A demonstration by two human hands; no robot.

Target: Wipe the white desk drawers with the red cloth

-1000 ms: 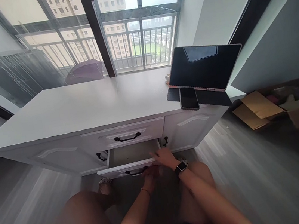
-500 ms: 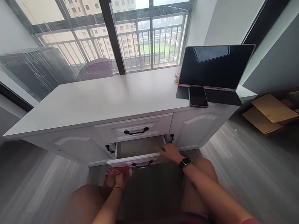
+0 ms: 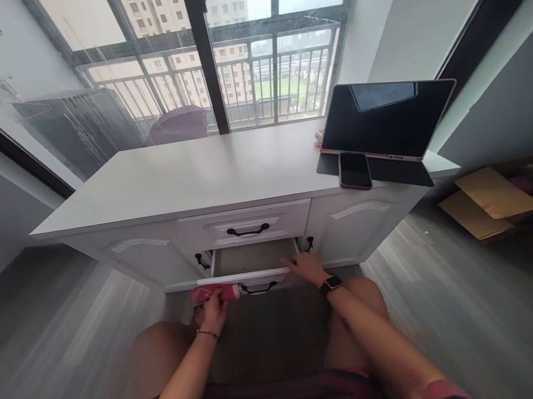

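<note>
My left hand (image 3: 214, 314) is closed around a red tube (image 3: 214, 292) with a white end. The tube lies sideways just in front of the left part of the pulled-out lower drawer (image 3: 258, 273); I cannot tell whether they touch. My right hand (image 3: 307, 267), with a dark watch on its wrist, grips the right end of the drawer's front edge, one finger stretched left along the rim. Its other fingers are partly hidden. Inside, the drawer shows a pale grey bottom. A black handle (image 3: 259, 288) is on its front.
Above is a closed upper drawer (image 3: 247, 225) in a white cabinet (image 3: 167, 181). A tablet (image 3: 380, 121) leans on its stand on the cabinet's right, with a phone (image 3: 354, 171) before it. Open cardboard boxes (image 3: 498, 193) lie on the floor at right. Windows (image 3: 274, 56) stand behind.
My left hand has raised the red tube slightly, bringing it up against the view of the drawer front. My right hand stays at the drawer's right end. The view has shifted a little.
</note>
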